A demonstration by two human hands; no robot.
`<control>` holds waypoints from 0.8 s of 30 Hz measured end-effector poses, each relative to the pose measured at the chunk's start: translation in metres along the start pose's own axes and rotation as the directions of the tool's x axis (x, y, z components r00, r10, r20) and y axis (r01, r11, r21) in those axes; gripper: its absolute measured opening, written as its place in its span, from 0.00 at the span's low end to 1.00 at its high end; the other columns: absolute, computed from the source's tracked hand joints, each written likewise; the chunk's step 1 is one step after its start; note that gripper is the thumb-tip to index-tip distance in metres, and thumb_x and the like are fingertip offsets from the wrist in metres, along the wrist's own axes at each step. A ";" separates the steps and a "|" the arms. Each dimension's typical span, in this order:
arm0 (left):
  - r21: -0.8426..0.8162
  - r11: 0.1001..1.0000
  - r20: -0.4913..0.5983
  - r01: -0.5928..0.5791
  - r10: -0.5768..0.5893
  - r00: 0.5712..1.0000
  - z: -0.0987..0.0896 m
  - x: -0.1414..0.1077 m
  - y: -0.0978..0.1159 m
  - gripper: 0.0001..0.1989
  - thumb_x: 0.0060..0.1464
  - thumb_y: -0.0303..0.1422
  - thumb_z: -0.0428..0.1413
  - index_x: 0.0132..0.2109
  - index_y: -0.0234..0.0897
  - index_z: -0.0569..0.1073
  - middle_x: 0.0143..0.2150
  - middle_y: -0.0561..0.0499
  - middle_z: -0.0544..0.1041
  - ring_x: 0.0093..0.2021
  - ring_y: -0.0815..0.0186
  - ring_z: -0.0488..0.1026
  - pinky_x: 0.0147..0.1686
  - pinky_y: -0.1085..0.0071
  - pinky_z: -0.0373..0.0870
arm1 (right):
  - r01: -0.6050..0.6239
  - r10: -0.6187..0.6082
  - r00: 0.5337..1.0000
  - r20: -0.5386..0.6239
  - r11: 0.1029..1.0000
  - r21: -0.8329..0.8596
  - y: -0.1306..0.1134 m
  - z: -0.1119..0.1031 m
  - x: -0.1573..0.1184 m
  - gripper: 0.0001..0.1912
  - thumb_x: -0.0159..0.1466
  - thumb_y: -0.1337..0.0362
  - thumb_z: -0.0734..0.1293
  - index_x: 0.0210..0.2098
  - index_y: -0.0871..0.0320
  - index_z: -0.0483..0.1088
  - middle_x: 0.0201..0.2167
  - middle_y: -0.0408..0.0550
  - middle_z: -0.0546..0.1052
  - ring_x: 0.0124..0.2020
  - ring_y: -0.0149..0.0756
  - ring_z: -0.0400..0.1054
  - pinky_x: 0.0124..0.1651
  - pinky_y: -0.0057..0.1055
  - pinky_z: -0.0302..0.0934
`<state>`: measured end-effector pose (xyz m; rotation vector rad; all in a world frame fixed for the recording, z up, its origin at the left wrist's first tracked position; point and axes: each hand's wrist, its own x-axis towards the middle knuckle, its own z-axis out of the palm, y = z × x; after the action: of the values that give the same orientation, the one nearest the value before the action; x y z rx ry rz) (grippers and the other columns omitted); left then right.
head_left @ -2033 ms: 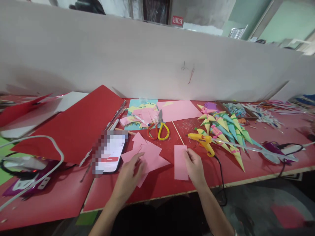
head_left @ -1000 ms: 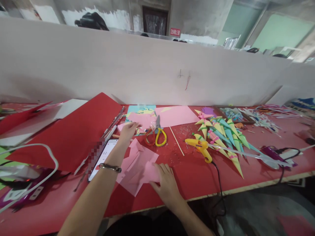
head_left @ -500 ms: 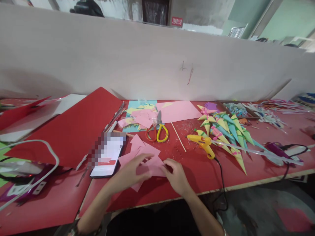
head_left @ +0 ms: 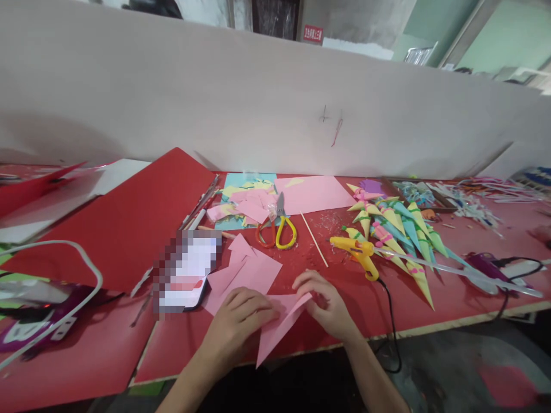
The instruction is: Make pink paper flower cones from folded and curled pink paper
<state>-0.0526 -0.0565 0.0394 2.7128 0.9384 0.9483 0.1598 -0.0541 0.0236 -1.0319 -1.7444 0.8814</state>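
Between my hands, near the table's front edge, is a sheet of pink paper [head_left: 282, 327], bent or curled along its right side. My left hand [head_left: 243, 318] grips its left part, the fingers closed on it. At the raised right corner, my right hand [head_left: 322, 301] pinches the paper between thumb and fingers. Just beyond my left hand lie several loose pink paper pieces [head_left: 258, 272], overlapping one another. A phone [head_left: 189, 269] with a lit, partly blurred screen rests to their left.
Scissors [head_left: 284, 229] with red and yellow handles lie behind the paper, near a thin wooden stick [head_left: 314, 240]. A yellow glue gun [head_left: 355, 249] sits to the right, its cord hanging over the edge. Several paper cones [head_left: 400, 226] are piled beyond it. Large red card [head_left: 129, 223] covers the left.
The pink sheet has come off the loose pieces toward me, and its right side is now raised. Both hands have moved nearer the table edge with it.
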 end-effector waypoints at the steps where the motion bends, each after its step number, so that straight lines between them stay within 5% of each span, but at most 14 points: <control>1: 0.059 0.998 -0.036 -0.033 0.035 0.999 0.002 0.000 0.001 0.14 0.57 0.23 0.44 0.41 0.41 0.72 0.31 0.52 0.77 0.34 0.67 0.70 0.37 0.70 0.65 | 0.002 -0.002 1.000 -0.001 0.998 -0.058 0.001 -0.002 -0.001 0.06 0.57 0.66 0.61 0.27 0.56 0.70 0.35 0.47 0.73 0.39 0.37 0.67 0.54 0.41 0.52; 6: 0.272 0.950 0.074 -0.153 0.138 0.988 0.012 -0.001 0.006 0.16 0.59 0.22 0.42 0.44 0.41 0.71 0.31 0.53 0.76 0.31 0.67 0.68 0.39 0.69 0.60 | 0.045 -0.034 0.999 0.038 0.931 -0.363 0.002 -0.010 -0.012 0.11 0.51 0.69 0.65 0.34 0.53 0.71 0.40 0.47 0.72 0.45 0.40 0.65 0.57 0.45 0.46; 12: 0.292 0.942 0.261 -0.163 0.085 0.962 0.030 -0.004 0.010 0.15 0.56 0.19 0.42 0.40 0.35 0.71 0.30 0.51 0.75 0.32 0.65 0.68 0.38 0.67 0.60 | 0.167 -0.056 0.976 0.209 0.805 -0.569 0.008 -0.009 -0.033 0.19 0.52 0.76 0.63 0.39 0.49 0.74 0.44 0.46 0.73 0.44 0.40 0.63 0.54 0.43 0.53; 18: 0.224 0.970 0.432 -0.093 -0.014 0.902 0.035 -0.003 0.019 0.10 0.55 0.25 0.49 0.43 0.35 0.71 0.37 0.49 0.75 0.37 0.63 0.69 0.36 0.67 0.63 | 0.180 -0.021 0.968 0.250 0.751 -0.635 0.013 -0.014 -0.043 0.15 0.57 0.74 0.63 0.38 0.51 0.75 0.44 0.47 0.75 0.44 0.40 0.65 0.51 0.42 0.55; 24: 0.145 0.988 0.456 0.053 -0.114 0.883 0.035 0.003 0.024 0.18 0.54 0.26 0.50 0.53 0.37 0.65 0.49 0.47 0.72 0.44 0.60 0.68 0.39 0.65 0.65 | 0.192 0.000 0.953 0.304 0.774 -0.603 0.008 -0.025 -0.043 0.14 0.58 0.73 0.62 0.41 0.54 0.73 0.44 0.49 0.75 0.46 0.37 0.67 0.55 0.42 0.51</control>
<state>-0.0176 -0.0715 0.0203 2.7769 1.0269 0.1998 0.1959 -0.0863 0.0106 -1.2587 -2.4132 0.3776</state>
